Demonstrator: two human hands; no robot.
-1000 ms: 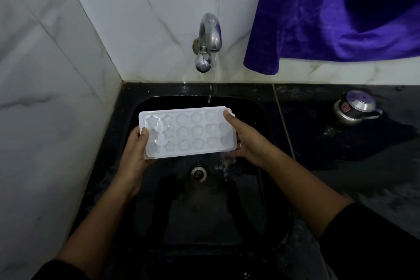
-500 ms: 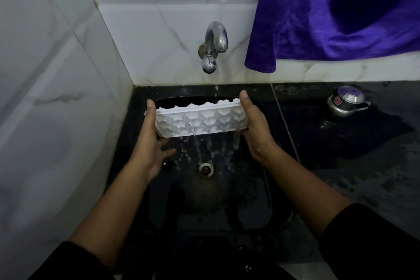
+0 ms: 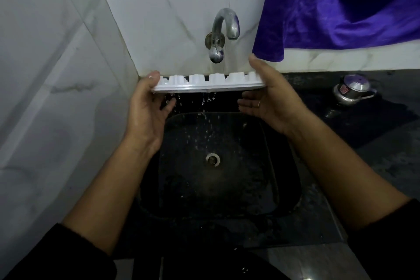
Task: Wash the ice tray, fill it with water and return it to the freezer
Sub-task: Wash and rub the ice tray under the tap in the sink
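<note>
The white plastic ice tray [image 3: 208, 83] is held upside down above the black sink [image 3: 284, 193], its cup bottoms pointing up, just below the chrome tap [image 3: 221, 32]. Water drops fall from its underside into the basin. My left hand [image 3: 148, 107] holds the tray's left end, thumb on top and fingers underneath. My right hand [image 3: 266, 95] holds the right end the same way, thumb over the edge and fingers spread below.
White marble tiles close in on the left and behind. A purple cloth [image 3: 341, 7] hangs at the upper right. A small steel pot [image 3: 353, 90] stands on the wet black counter to the right. The drain [image 3: 213, 159] sits mid-basin.
The tray has gone from face up under the tap to tipped over and fully upside down, raised higher. The poured stream has thinned to drips.
</note>
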